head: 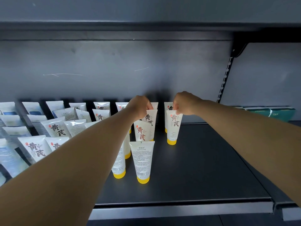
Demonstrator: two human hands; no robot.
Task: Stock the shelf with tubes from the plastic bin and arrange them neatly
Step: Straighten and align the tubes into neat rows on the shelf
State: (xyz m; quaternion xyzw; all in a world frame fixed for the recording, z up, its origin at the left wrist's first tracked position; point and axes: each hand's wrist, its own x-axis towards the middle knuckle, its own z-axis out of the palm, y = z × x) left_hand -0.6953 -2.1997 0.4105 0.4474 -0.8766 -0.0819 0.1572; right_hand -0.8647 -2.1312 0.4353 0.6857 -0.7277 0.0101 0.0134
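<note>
both arms reach deep over the dark shelf [203,160], each hand setting a tube upright on its yellow cap, likely so the rows fill from the back and labels face out. the left hand [140,106] pinches the flat top edge of a tube [150,121] in the middle row, fingers curled. the right hand [184,103] pinches the top of another tube [174,126], standing apart at the right. the front tube [141,160] shows its back label. the bin is out of view.

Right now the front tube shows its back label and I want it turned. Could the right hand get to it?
Probably yes: bare shelf lies right of the front tube, but the right hand must first release its tube.
</note>
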